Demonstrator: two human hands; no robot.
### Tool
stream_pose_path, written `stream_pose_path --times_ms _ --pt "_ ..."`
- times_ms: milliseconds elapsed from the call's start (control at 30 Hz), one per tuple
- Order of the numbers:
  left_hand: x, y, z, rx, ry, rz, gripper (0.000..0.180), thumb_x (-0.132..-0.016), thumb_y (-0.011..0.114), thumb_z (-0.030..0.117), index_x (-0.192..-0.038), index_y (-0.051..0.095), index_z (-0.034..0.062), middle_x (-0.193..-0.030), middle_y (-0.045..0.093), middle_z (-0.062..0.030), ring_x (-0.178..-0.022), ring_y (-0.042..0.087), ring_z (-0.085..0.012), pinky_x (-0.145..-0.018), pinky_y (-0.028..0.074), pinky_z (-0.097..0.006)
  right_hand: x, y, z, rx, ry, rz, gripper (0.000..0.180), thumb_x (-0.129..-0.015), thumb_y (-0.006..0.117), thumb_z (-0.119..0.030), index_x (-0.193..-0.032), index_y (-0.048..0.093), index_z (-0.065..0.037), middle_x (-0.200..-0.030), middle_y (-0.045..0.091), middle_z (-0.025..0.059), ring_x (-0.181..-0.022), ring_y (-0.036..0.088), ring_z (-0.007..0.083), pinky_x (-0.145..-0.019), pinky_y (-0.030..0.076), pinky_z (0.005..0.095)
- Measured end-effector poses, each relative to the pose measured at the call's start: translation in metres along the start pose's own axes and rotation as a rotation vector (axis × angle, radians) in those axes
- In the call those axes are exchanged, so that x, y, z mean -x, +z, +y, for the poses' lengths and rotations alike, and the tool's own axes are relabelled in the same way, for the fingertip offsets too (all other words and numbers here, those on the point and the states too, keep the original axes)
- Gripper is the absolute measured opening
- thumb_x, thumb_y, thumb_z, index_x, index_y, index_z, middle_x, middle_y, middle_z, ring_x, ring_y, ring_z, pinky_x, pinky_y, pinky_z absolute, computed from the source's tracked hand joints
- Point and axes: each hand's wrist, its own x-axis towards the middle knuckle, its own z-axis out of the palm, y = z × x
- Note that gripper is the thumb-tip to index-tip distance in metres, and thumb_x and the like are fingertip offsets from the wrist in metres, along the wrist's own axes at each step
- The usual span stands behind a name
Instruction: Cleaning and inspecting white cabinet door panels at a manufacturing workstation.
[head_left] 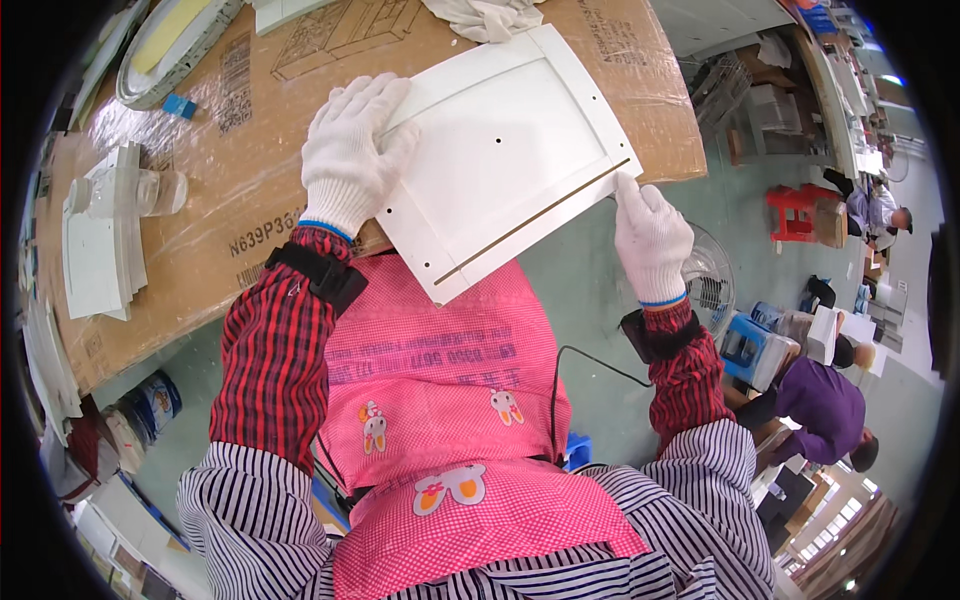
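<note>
A white square panel (505, 160) with a raised frame, small holes and a thin dark groove along its near edge lies half over the edge of a cardboard-covered table (240, 200). My left hand (350, 150), in a white knit glove, lies flat on the panel's left edge and presses it down. My right hand (650, 235), also gloved, pinches the panel's near right corner at the end of the groove.
A stack of white panels (100, 235) sits at the table's left, and a crumpled white cloth (485, 15) at the back. A round fan (710, 275) stands on the floor to the right. Seated people (825, 400) work at the right, near a red stool (795, 210).
</note>
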Motion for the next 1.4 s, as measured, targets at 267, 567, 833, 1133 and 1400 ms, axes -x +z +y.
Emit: stream_pose_path --times_ms 267,567,833,1133,1400 --pt "0.001 -0.003 0.0 -0.014 0.0 -0.006 0.052 -0.096 0.069 0.034 -0.142 0.067 0.0101 -0.15 0.063 -0.0104 -0.146 0.052 -0.0312 -0.127 0.033 -0.045 0.006 -0.004 -0.003 -0.043 0.001 -0.003 0.028 -0.092 0.072 -0.016 -0.12 0.07 -0.019 -0.076 0.055 0.0025 -0.064 0.066 0.023 -0.054 0.052 0.0373" --pt "0.001 -0.001 -0.001 -0.003 0.009 0.008 0.05 -0.096 0.07 0.032 -0.141 0.067 0.0101 -0.149 0.064 -0.01 -0.145 0.052 -0.0305 -0.126 0.034 -0.044 0.001 -0.005 -0.004 -0.033 -0.017 -0.012 0.026 -0.093 0.071 -0.016 -0.119 0.068 -0.019 -0.076 0.056 0.0026 -0.066 0.067 0.0236 -0.054 0.052 0.0378" --pt "-0.001 -0.003 0.005 0.006 -0.022 -0.018 0.05 -0.095 0.071 0.031 -0.14 0.068 0.0094 -0.148 0.064 -0.0103 -0.145 0.052 -0.031 -0.127 0.034 -0.044 0.007 -0.006 0.002 -0.028 -0.023 -0.046 0.027 -0.093 0.071 -0.017 -0.12 0.067 -0.018 -0.077 0.056 0.0024 -0.066 0.067 0.0231 -0.053 0.053 0.0378" --pt "0.0 -0.003 0.004 -0.007 -0.012 -0.011 0.05 -0.094 0.071 0.031 -0.14 0.068 0.01 -0.148 0.064 -0.0109 -0.144 0.054 -0.0311 -0.126 0.034 -0.046 0.003 -0.01 -0.001 -0.046 -0.051 -0.05 0.032 -0.09 0.071 -0.017 -0.122 0.068 -0.018 -0.077 0.056 0.0026 -0.068 0.067 0.0231 -0.055 0.053 0.0375" --pt "-0.001 -0.004 0.005 0.008 -0.018 -0.03 0.051 -0.095 0.071 0.03 -0.141 0.067 0.0095 -0.149 0.064 -0.011 -0.146 0.052 -0.0306 -0.127 0.033 -0.045 0.008 -0.015 -0.002 -0.02 -0.032 -0.081 0.035 -0.089 0.072 -0.016 -0.123 0.067 -0.017 -0.079 0.057 0.0025 -0.069 0.068 0.0224 -0.056 0.054 0.0371"
